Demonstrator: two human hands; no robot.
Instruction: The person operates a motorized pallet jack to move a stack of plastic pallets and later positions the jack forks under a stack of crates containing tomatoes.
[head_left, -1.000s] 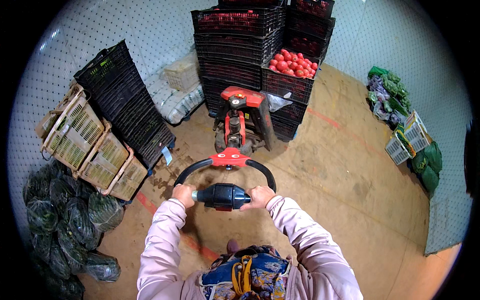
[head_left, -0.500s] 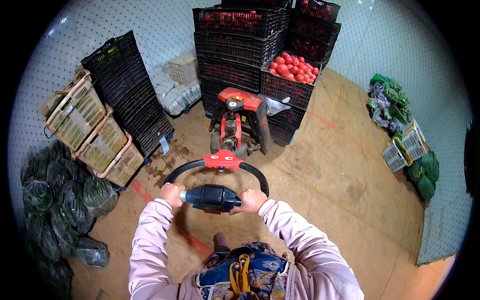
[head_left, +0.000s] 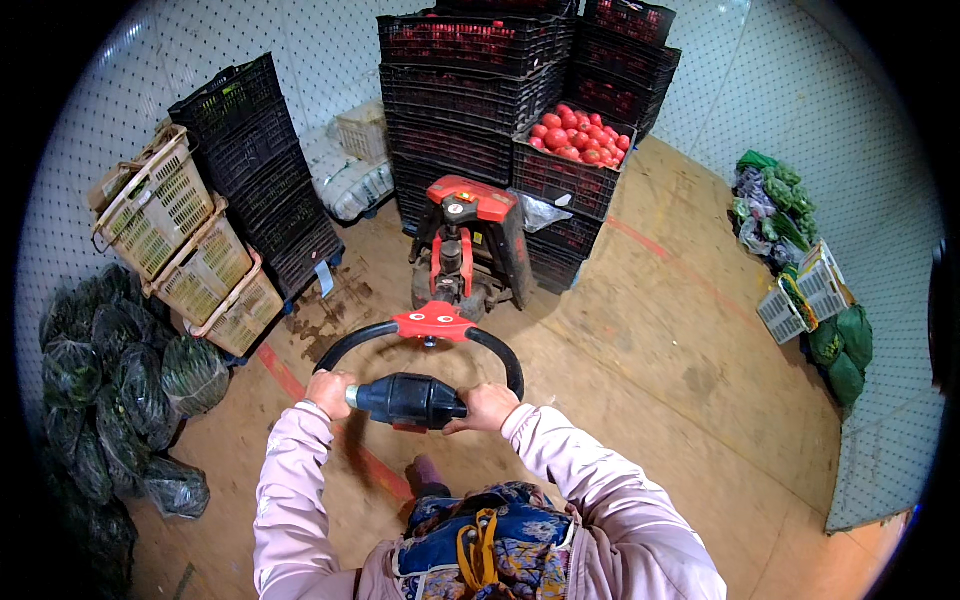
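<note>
Both my hands are on the handle of a red and black pallet truck [head_left: 478, 197] in front of me. My left hand [head_left: 331, 394] is closed round the left end of the grip, next to a pale collar on the dark control head [head_left: 408, 400]. The right end of the grip is in my right hand [head_left: 484, 408], its thumb pointing toward the control head. A curved black bar [head_left: 508, 358] joins the grip to a red plate [head_left: 432, 321] farther away. The truck's forks are hidden; its body stands close against stacked crates.
Tall black crates [head_left: 450, 95] stand behind the truck, one open crate holding red tomatoes [head_left: 578, 135]. To the left are black crates [head_left: 265, 180], cream baskets [head_left: 205, 275] and bagged green produce [head_left: 135, 390]. More vegetables [head_left: 775, 205] and a white basket [head_left: 822, 285] sit by the right wall.
The handle and both hands sit slightly farther left and lower in the picture. Crates and the truck body have shifted a little left too. My grip is unchanged.
</note>
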